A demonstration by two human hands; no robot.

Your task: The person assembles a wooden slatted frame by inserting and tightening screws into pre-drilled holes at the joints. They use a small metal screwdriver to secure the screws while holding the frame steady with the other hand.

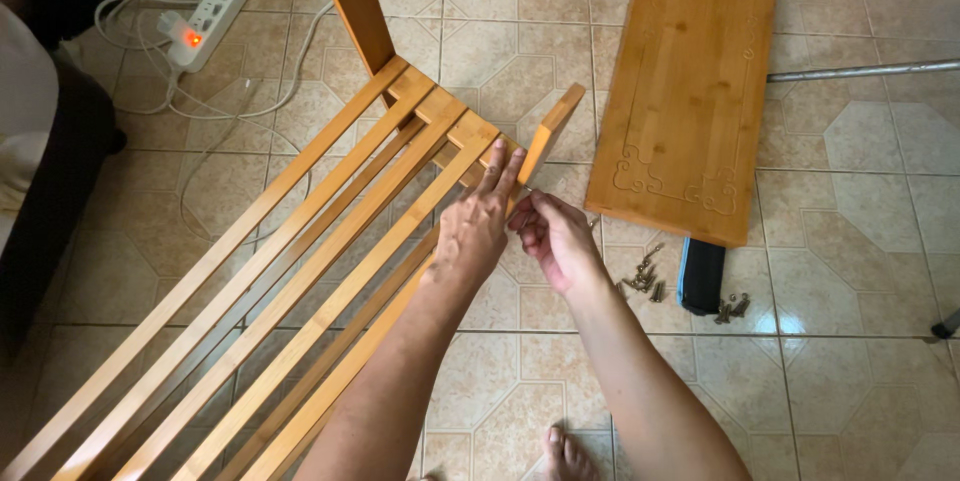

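A slatted bamboo rack (300, 241) lies tilted across the tiled floor, with an upright leg (352, 1) at its far end and a short end board (552, 129) at its right corner. My left hand (475, 226) rests flat on the slats near that corner, fingers stretched toward the end board. My right hand (555, 236) is just beside it, fingers pinched on a small metal screw or tool at the rack's edge; the item is mostly hidden.
A carved bamboo panel (690, 81) lies flat on the right. Loose screws (645, 276) and a dark blue case (702, 274) sit below it. A white power strip (215, 3) with cables lies top left. My bare foot (570, 456) shows at the bottom. A metal rod (860, 70) lies right.
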